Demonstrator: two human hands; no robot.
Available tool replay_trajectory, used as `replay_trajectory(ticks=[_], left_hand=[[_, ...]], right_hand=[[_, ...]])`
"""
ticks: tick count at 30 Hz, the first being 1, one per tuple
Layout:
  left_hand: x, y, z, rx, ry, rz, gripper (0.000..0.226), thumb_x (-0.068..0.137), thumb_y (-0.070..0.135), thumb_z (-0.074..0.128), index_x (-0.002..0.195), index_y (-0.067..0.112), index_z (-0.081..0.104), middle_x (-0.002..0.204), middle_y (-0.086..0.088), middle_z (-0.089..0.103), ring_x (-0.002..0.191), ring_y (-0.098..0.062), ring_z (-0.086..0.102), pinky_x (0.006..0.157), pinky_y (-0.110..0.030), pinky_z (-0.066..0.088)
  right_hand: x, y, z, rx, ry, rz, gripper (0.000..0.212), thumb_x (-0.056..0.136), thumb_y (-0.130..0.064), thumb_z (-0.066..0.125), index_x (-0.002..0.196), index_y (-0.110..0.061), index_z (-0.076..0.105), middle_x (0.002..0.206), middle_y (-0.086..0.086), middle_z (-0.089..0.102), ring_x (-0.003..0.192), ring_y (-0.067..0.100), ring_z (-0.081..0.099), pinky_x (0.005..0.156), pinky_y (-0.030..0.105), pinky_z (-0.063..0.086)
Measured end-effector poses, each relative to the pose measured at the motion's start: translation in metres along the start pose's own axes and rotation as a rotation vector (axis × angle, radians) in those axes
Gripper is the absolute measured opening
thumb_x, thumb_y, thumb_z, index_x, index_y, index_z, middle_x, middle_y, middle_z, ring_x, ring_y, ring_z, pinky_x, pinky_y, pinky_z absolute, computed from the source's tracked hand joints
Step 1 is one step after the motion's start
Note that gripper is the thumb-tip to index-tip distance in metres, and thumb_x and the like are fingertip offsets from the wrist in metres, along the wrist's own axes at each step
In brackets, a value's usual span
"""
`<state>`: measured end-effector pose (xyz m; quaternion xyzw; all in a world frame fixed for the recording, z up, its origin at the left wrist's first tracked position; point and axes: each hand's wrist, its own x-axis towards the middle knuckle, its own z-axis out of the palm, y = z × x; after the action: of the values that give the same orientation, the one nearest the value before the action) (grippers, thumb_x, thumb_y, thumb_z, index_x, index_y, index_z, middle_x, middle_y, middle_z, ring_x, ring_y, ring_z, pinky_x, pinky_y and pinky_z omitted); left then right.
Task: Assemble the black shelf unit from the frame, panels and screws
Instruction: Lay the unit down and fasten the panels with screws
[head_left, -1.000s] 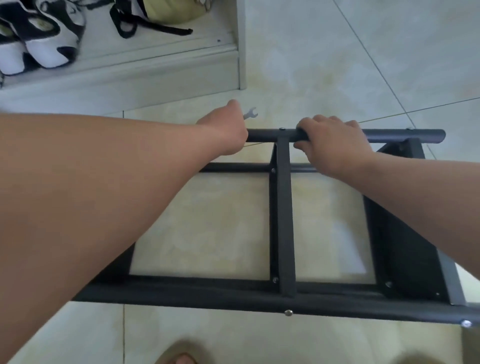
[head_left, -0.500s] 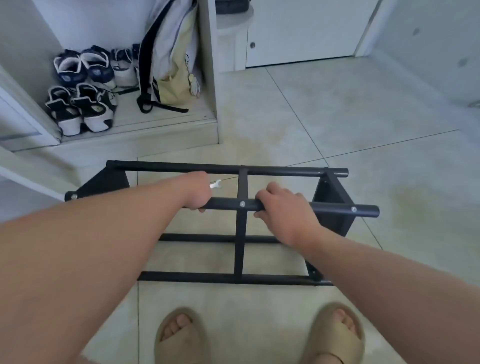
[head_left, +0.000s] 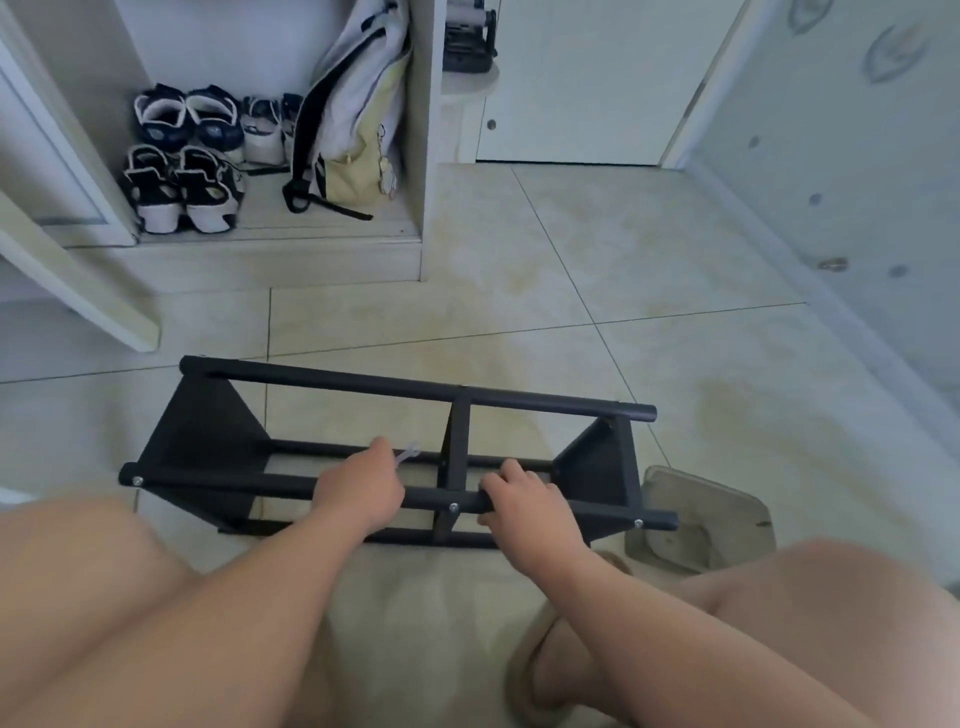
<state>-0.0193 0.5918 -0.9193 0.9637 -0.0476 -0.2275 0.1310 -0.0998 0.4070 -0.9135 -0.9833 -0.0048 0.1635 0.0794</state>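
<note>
Gripping the black frame (head_left: 457, 436) on the floor (head_left: 571, 291) at our knees | left hand (head_left: 358, 493) curls round its near rail (head_left: 234, 480), blurred wrench (head_left: 406, 457) poking out (fingers hidden) | right hand (head_left: 524, 501) clasps it too | clear tub (head_left: 701, 514) partly hidden, right.

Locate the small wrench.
Head view, left of centre: the wrench pokes out of the left hand gripping the near top rail, just left of the middle upright.
</note>
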Motion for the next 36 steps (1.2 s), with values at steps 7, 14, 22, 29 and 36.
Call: replay_trajectory(ticks=[7,14,22,29,36], left_hand=[[-0.035,-0.010,0.008,-0.058,-0.112,0.049,0.007,0.098,0.010,0.044,0.103,0.014,0.041,0.085,-0.005,0.054,0.069,-0.018,0.050,0.054,-0.031,0.035],[-0.044,-0.022,0.017,-0.084,-0.103,0.084,0.008,0.097,0.011,0.042,0.104,0.013,0.047,0.087,-0.004,0.056,0.075,-0.021,0.053,0.057,-0.033,0.036],[-0.017,-0.014,0.007,-0.161,-0.255,-0.017,0.022,0.087,0.028,0.047,0.078,0.015,0.063,0.053,0.000,0.069,0.062,-0.020,0.071,0.070,-0.031,0.051],[0.003,-0.010,0.020,-0.092,-0.326,-0.017,0.025,0.084,0.036,0.047,0.078,0.018,0.064,0.073,0.000,0.069,0.072,-0.021,0.063,0.065,-0.032,0.045],[0.007,-0.017,0.028,-0.102,-0.245,0.035,0.012,0.083,0.031,0.052,0.076,0.032,0.062,0.089,0.009,0.069,0.088,-0.022,0.063,0.076,-0.035,0.051]], right_hand=[[-0.027,-0.009,-0.005,0.025,-0.127,0.001,0.027,0.098,-0.032,0.059,0.121,-0.019,0.057,0.117,0.001,0.049,0.102,0.030,0.056,0.087,0.041,0.045],[-0.036,-0.008,-0.002,0.069,-0.155,0.000,0.033,0.094,-0.039,0.066,0.120,-0.020,0.057,0.120,-0.003,0.051,0.105,0.025,0.058,0.088,0.042,0.052],[-0.002,0.005,-0.002,-0.033,0.085,-0.093,0.129,0.062,-0.092,0.053,0.162,-0.026,0.003,0.168,0.004,-0.006,0.155,0.030,-0.003,0.121,0.056,0.010],[0.037,0.016,-0.001,-0.186,-0.092,-0.151,0.147,0.046,-0.110,0.025,0.156,-0.027,-0.024,0.162,0.007,-0.035,0.149,0.032,-0.032,0.118,0.066,-0.012],[0.036,0.021,0.011,-0.140,-0.046,-0.194,0.136,0.052,-0.108,0.013,0.158,-0.029,-0.020,0.162,0.012,-0.033,0.148,0.034,-0.032,0.116,0.068,-0.014]])
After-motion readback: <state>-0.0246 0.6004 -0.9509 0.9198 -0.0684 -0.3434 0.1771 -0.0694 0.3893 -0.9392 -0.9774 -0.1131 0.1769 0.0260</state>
